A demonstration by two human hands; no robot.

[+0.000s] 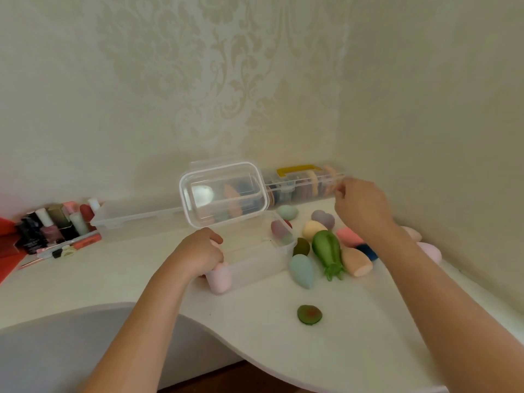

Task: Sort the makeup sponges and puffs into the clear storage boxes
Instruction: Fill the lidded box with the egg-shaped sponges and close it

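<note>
The desk (354,336) has a front edge that curves inward, and a green puff (309,315) lies alone on the bare area near it. The left hand (198,251) fingers grasp a pink sponge (219,280) at the near-left corner of the open box (255,265). Loose sponges (329,251) crowd the desk right of the box. The right hand (364,211) fingers curl at the far box (306,184) rim; whether they grasp it cannot be told.

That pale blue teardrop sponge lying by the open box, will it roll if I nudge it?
Probably, in a curve: the blue teardrop sponge lies on its rounded side on the smooth table, tapering to one end. It looks like soft foam, so likely light and squashy rather than fragile.
</note>
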